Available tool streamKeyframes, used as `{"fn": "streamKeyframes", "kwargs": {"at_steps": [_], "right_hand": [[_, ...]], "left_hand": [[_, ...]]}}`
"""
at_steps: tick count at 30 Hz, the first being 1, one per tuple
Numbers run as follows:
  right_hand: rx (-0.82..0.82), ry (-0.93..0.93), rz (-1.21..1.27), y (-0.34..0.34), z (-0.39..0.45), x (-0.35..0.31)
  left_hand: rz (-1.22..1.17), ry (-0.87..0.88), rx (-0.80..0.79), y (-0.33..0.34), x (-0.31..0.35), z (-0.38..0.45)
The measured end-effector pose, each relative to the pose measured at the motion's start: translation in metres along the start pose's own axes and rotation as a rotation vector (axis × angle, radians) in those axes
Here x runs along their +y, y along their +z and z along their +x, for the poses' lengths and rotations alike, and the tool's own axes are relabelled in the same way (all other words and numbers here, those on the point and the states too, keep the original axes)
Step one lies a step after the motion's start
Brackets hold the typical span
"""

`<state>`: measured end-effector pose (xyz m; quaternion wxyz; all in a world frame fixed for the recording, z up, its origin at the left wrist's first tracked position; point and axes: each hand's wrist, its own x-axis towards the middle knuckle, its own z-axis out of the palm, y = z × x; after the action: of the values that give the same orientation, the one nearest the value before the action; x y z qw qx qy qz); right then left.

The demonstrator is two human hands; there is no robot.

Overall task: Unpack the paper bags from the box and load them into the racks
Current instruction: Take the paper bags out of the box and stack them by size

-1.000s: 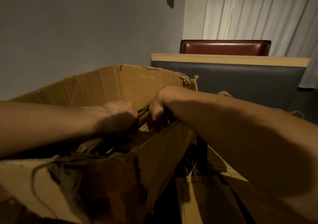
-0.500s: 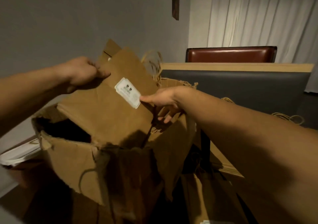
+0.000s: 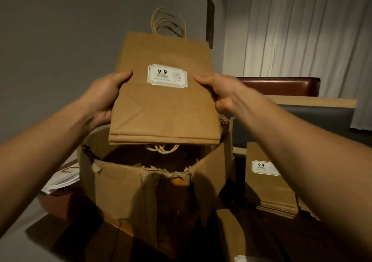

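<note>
Both arms outstretched: left hand and right hand grip flat paper bags by side edges, thumbs on front, above torn box.

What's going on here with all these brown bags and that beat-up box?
A person is unpacking. Both hands, the left hand and the right hand, hold a flat bundle of paper bags by its sides, above the torn cardboard box. More bag handles show inside the box. Another stack of bags lies to the right. No rack is in view.
</note>
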<state>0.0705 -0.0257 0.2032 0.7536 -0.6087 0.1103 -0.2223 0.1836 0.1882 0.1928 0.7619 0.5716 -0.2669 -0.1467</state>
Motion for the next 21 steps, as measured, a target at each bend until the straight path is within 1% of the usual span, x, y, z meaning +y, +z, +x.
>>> {"fn": "streamKeyframes", "kwargs": {"at_steps": [1, 4, 7, 10, 14, 18, 21], "right_hand": [[0.014, -0.012, -0.016, -0.003, -0.009, -0.012], [0.097, -0.107, -0.018, -0.017, -0.033, -0.035], [0.155, -0.158, -0.005, -0.044, -0.061, -0.038], [0.201, -0.132, -0.028, -0.086, -0.097, -0.025], [0.320, -0.090, -0.068, -0.139, -0.152, 0.012], [0.504, -0.102, -0.073, -0.178, -0.193, 0.060], [0.548, -0.023, -0.043, -0.201, -0.218, 0.102]], "left_hand": [[-0.004, 0.043, 0.003, 0.008, 0.007, -0.004], [-0.037, 0.132, -0.065, 0.038, 0.021, -0.018], [-0.072, 0.160, -0.117, 0.065, 0.015, -0.035], [-0.038, 0.154, -0.132, 0.084, -0.010, -0.058], [-0.063, 0.061, -0.195, 0.111, -0.065, -0.095], [-0.070, -0.070, -0.182, 0.128, -0.128, -0.137], [-0.036, -0.162, -0.194, 0.126, -0.173, -0.166]]}}
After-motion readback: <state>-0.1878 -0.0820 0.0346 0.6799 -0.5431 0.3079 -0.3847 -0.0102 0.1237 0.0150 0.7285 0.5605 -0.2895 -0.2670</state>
